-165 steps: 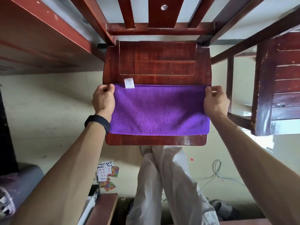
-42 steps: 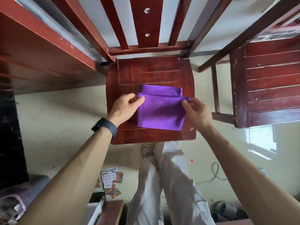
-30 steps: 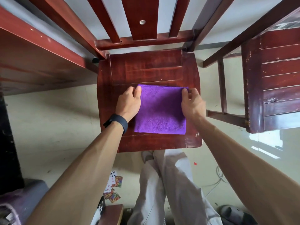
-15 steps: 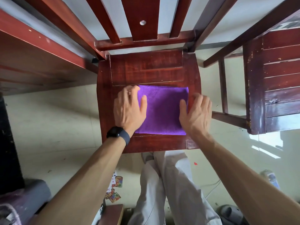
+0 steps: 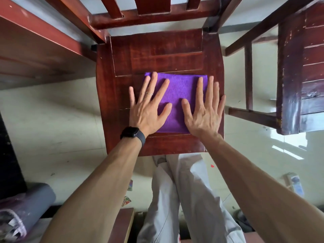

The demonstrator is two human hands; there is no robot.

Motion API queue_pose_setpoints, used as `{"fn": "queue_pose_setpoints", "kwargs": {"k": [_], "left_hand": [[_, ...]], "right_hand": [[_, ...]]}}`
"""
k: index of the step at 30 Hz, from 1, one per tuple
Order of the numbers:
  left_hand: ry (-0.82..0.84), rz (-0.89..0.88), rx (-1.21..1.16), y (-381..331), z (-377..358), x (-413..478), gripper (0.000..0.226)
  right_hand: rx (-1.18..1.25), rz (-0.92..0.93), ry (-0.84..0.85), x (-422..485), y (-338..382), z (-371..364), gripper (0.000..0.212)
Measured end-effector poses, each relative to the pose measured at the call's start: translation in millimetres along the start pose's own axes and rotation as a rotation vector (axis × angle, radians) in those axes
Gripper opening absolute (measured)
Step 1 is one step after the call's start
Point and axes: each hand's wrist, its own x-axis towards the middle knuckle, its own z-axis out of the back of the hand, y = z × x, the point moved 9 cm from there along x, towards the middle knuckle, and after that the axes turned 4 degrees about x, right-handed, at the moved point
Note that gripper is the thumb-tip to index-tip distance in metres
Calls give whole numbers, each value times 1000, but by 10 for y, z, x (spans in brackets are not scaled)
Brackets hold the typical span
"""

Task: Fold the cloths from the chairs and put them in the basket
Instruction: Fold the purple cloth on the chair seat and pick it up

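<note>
Chair seat point(image 5: 157, 50): purple cloth point(image 5: 177, 95), folded square

Single view: head-worn wide-angle camera. Faces forward and steeply down, from above. Chair seat point(image 5: 157, 50) fills centre of upper half, close, within arm's reach. Left arm point(image 5: 98, 181) enters from bottom-left corner, right arm point(image 5: 254, 186) from bottom-right, both running up toward seat. Wearer's trouser legs point(image 5: 184, 199) at bottom centre. Floor point(image 5: 61, 120) visible either side of seat. Second chair point(image 5: 289, 67) cut off by right edge. Back rails point(image 5: 154, 5) run off top edge.
</note>
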Motion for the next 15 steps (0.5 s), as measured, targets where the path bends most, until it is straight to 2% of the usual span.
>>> {"fn": "queue_pose_setpoints", "kwargs": {"k": [4,7,10,12,15], "left_hand": [[-61,265,-114,303,325,-80,65],[-112,354,-309,377,520,-146,58],[22,692,-586,508,376,-200,50],[116,899,-702,565,239,-263,45],[182,1015,-873,576,128,-262,34]], "right_hand": [[137,-238,-25,-101,-192,284,72],[389,-380,13,-92,-380,394,54],[592,-559,160,-19,-411,308,47],[625,-630,249,36,-362,221,48],[601,-655,353,103,-318,129,45]]}}
